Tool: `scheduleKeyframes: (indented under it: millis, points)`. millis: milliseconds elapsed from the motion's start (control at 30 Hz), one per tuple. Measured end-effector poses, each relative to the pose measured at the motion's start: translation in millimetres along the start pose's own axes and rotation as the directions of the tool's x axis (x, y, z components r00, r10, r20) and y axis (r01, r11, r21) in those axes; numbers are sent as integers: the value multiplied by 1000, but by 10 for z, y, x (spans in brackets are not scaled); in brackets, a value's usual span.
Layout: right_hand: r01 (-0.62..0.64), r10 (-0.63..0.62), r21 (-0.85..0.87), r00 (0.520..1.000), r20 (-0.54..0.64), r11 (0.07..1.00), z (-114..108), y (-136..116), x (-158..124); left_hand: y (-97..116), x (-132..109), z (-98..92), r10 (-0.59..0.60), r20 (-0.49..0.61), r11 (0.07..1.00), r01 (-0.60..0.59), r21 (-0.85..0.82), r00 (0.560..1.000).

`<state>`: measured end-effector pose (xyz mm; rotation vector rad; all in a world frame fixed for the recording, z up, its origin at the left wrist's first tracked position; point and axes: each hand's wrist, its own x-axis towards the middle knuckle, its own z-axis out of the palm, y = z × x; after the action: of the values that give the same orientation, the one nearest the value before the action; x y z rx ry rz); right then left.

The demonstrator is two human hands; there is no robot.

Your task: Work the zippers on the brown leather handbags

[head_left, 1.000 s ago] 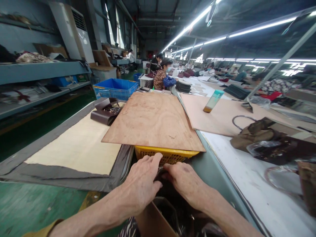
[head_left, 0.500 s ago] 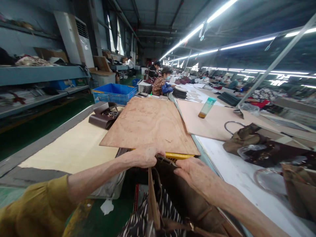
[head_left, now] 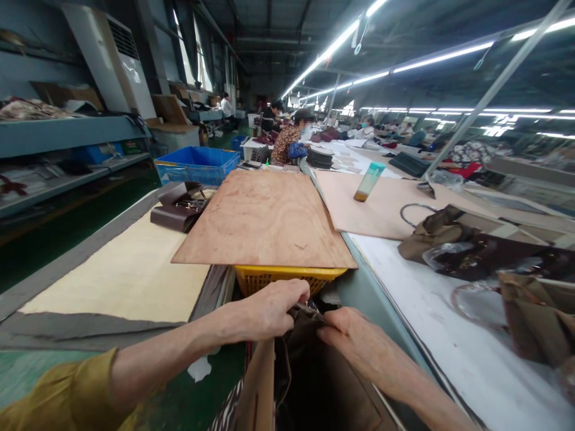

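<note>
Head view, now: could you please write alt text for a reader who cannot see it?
The left hand and right hand hold the rim of a brown bag. Ahead, a board lies on a yellow basket; other bags lie on a table at right.

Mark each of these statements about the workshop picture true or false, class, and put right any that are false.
1. The left hand and the right hand both grip the brown fabric. True.
2. The yellow basket sits on top of the plywood. False: the plywood lies over the basket.
3. The bottle is on the pink sheet. True.
4. The sleeve on the left arm is bright red. False: it is mustard yellow.
5. In the picture, the blue crate is farther left than the bottle. True.
</note>
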<state>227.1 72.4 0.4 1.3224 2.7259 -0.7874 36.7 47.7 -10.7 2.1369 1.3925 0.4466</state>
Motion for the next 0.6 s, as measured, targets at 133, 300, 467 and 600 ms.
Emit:
scheduleKeyframes:
  millis: [133, 300, 467, 600]
  points:
    - [-22, 23, 23, 998, -50, 1000, 28, -1, 8, 120, -37, 11, -27, -67, 989, 36, 140, 997]
    - [-28, 30, 54, 999, -37, 998, 46, -20, 38, 106, -41, 98, -106, -122, 985, 121, 126, 987]
    - [-29, 30, 49, 999, -33, 998, 61, -14, 66, 28, -45, 227, -93, -189, 992, 106, 63, 978]
    - [2, 0, 71, 999, -32, 998, 53, -10, 73, -19, -53, 282, -96, -184, 995, 93, -29, 978]
